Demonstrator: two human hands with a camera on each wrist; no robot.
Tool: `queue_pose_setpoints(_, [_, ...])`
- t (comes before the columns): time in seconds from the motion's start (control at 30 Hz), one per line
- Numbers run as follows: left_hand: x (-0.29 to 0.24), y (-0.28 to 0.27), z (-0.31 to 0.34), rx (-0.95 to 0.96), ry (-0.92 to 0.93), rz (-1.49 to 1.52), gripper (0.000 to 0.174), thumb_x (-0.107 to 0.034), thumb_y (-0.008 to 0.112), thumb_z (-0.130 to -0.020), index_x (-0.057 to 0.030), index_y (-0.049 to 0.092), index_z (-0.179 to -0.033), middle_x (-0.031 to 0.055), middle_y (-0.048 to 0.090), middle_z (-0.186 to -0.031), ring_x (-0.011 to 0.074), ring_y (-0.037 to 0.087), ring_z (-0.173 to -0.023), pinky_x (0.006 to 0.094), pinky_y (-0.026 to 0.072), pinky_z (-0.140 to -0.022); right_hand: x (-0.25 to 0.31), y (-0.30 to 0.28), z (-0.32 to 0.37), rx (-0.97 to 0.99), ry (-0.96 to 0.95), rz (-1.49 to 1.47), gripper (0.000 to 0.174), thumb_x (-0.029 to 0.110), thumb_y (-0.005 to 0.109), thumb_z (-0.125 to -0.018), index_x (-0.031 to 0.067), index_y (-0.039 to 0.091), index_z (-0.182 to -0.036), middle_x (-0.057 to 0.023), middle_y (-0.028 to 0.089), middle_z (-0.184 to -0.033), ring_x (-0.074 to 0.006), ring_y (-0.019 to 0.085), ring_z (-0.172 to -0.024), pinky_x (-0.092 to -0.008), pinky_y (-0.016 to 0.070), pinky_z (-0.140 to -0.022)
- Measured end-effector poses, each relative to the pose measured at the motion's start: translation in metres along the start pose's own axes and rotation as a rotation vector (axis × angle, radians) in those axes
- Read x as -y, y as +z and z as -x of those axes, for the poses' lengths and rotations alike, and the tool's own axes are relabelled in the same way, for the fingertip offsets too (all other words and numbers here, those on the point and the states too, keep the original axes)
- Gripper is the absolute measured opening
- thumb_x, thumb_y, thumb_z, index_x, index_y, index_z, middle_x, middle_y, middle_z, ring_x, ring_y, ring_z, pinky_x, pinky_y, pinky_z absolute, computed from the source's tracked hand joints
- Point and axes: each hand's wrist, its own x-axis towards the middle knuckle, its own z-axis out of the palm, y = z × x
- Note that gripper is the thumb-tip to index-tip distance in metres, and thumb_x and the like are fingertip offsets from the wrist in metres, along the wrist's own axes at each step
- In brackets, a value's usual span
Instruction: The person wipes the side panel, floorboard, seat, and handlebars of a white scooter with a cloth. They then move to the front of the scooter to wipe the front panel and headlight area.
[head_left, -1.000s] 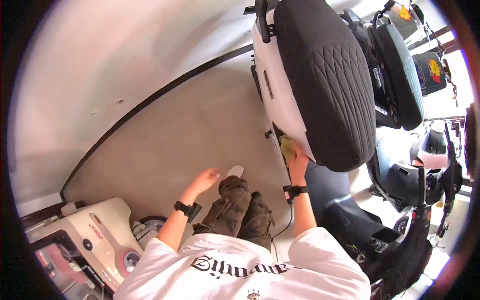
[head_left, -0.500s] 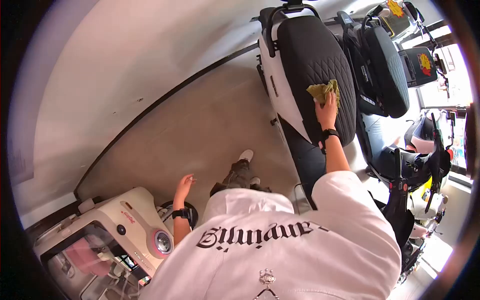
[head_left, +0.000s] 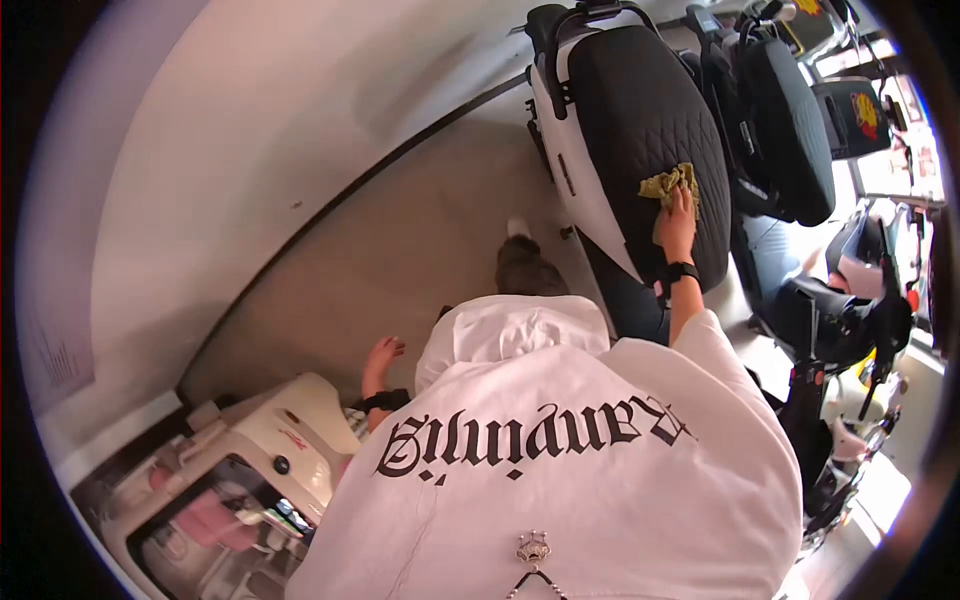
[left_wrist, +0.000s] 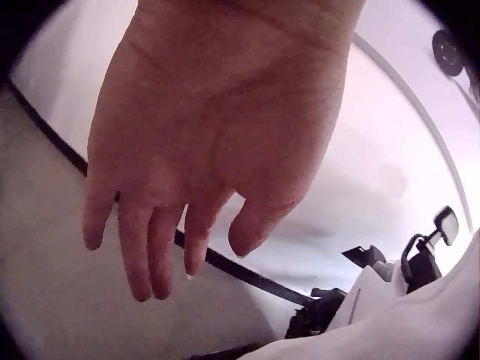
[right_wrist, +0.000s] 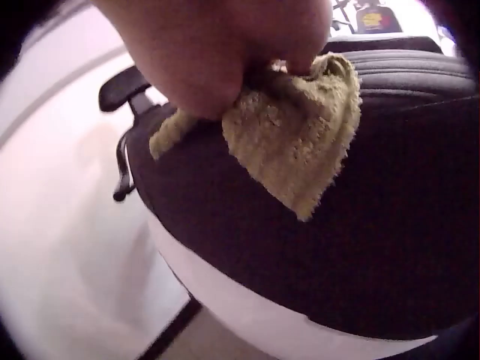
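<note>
A scooter with a black quilted seat (head_left: 625,100) and a white side panel (head_left: 590,190) stands ahead on the right in the head view. My right hand (head_left: 678,225) holds a crumpled yellow-green cloth (head_left: 668,185) against the top of that seat. From the right wrist, a corner of the cloth (right_wrist: 296,150) hangs from under the curled fingers, over the dark seat cover (right_wrist: 360,247). My left hand (head_left: 382,362) hangs in the air, well away from the scooter. Up close in the left wrist view, the left palm (left_wrist: 217,112) shows with loose fingers and nothing held.
Beyond the scooter, a second one with a dark seat (head_left: 775,130) stands close alongside. Several more vehicles line the right side. A cream vehicle with a windshield (head_left: 310,430) is at the lower left, near my left arm. A white wall (head_left: 250,180) curves along the left.
My right hand has gone from the scooter's lower side up onto the seat with the cloth. My upper body leans further forward, and the left hand has shifted back beside the cream vehicle.
</note>
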Motion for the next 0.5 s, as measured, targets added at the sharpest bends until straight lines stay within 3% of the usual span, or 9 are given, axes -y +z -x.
queue_pose_setpoints(0.13, [-0.147,-0.010,0.000,0.102,0.078,-0.262,0.042,-0.030,0.049,-0.092,-0.0019,0.052,-0.123,0.0131,0.064,-0.108,0.0202,0.063,-0.093,0.0329,0.0476,-0.080,0.015,-0.020,0.023,0.109,-0.053,-0.120,0.043,-0.002,0.049,-0.081,0.0042,0.051,-0.124,-0.0190,0.043,-0.134,-0.0349,0.040,-0.125,-0.0396,0.0333,-0.104])
queue_pose_setpoints(0.2, [-0.190,-0.022,-0.042,0.194,0.310,-0.376,0.041,-0.030,0.051,-0.091,-0.0034,0.053,-0.123,0.0134,0.064,-0.105,0.0219,0.063,-0.094,0.0326,0.0473,-0.082,0.026,-0.020,0.048,0.102,-0.037,-0.144,0.044,-0.006,0.048,-0.079,0.0054,0.053,-0.122,-0.0161,0.043,-0.135,-0.0335,0.039,-0.126,-0.0397,0.0318,-0.105])
queue_pose_setpoints(0.23, [-0.230,-0.021,-0.045,0.201,0.327,-0.406,0.041,-0.030,0.051,-0.091,-0.0034,0.053,-0.123,0.0134,0.064,-0.105,0.0219,0.063,-0.094,0.0326,0.0473,-0.082,0.034,-0.020,0.062,0.081,0.004,-0.096,0.044,-0.006,0.048,-0.079,0.0060,0.054,-0.120,-0.0150,0.043,-0.135,-0.0330,0.039,-0.126,-0.0399,0.0318,-0.105])
queue_pose_setpoints(0.3, [-0.329,-0.014,-0.031,0.052,0.494,-0.842,0.040,-0.031,0.051,-0.091,-0.0053,0.053,-0.122,0.0152,0.065,-0.102,0.0245,0.062,-0.095,0.0327,0.0468,-0.083,0.053,-0.012,0.084,0.000,0.112,-0.043,0.043,-0.008,0.048,-0.078,0.0073,0.056,-0.118,-0.0121,0.048,-0.131,-0.0310,0.044,-0.121,-0.0387,0.0357,-0.102])
queue_pose_setpoints(0.33, [-0.367,-0.012,-0.036,0.034,0.567,-0.877,0.040,-0.030,0.052,-0.090,-0.0054,0.053,-0.122,0.0161,0.065,-0.101,0.0258,0.062,-0.095,0.0336,0.0468,-0.083,0.059,-0.006,0.089,-0.014,0.159,-0.055,0.043,-0.008,0.048,-0.078,0.0073,0.056,-0.118,-0.0121,0.048,-0.131,-0.0310,0.044,-0.121,-0.0387,0.0357,-0.102])
queue_pose_setpoints(0.4, [-0.427,-0.003,-0.048,0.020,0.777,-0.854,0.038,-0.026,0.054,-0.089,-0.0050,0.054,-0.121,0.0172,0.064,-0.102,0.0280,0.062,-0.095,0.0366,0.0469,-0.084,0.065,-0.001,0.107,-0.023,0.451,-0.314,0.041,-0.008,0.048,-0.079,0.0070,0.057,-0.116,-0.0130,0.053,-0.124,-0.0307,0.050,-0.113,-0.0379,0.0406,-0.096])
queue_pose_setpoints(0.43, [-0.450,0.000,-0.061,-0.005,0.913,-0.887,0.039,-0.024,0.055,-0.089,-0.0061,0.052,-0.124,0.0174,0.063,-0.103,0.0286,0.062,-0.094,0.0378,0.0472,-0.084,0.068,0.002,0.113,-0.102,0.471,-0.326,0.035,-0.006,0.048,-0.080,0.0036,0.058,-0.112,-0.0164,0.060,-0.111,-0.0344,0.056,-0.102,-0.0379,0.0446,-0.089])
queue_pose_setpoints(0.5, [-0.512,0.027,-0.037,0.003,0.913,-0.985,0.042,-0.022,0.055,-0.089,-0.0078,0.047,-0.129,0.0175,0.061,-0.108,0.0299,0.060,-0.098,0.0390,0.0469,-0.085,0.067,0.012,0.132,-0.069,0.645,-0.375,0.033,-0.004,0.048,-0.080,0.0015,0.058,-0.111,-0.0180,0.061,-0.108,-0.0347,0.058,-0.100,-0.0363,0.0456,-0.086])
